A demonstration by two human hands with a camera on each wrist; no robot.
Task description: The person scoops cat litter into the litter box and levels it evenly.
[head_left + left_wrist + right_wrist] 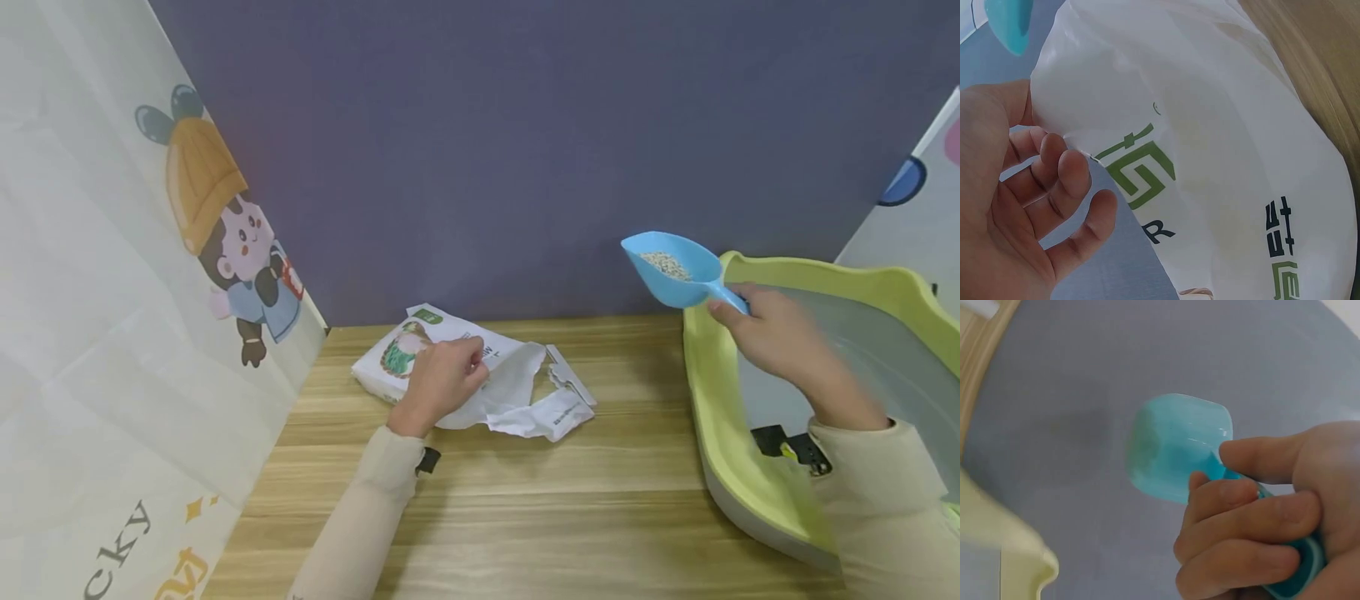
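My left hand (444, 375) is over a white printed bag (517, 367) that lies on its side on the wooden table, its torn mouth facing right. In the left wrist view the thumb and index finger pinch the edge of the plastic (1147, 81), with the other fingers loosely curled. My right hand (776, 333) grips the handle of a light blue scoop (671, 292), raised near the back left edge of a green and grey litter box (701, 400). Pale pellets (666, 265) lie in the scoop's bowl. In the right wrist view its translucent underside (1179, 447) shows beyond the fingers.
The litter box, with a high curved rim, fills the right side of the wooden table (562, 508). A dark purple panel (510, 167) stands behind the table. At left hangs a white sheet (82, 292) with a cartoon figure (251, 242).
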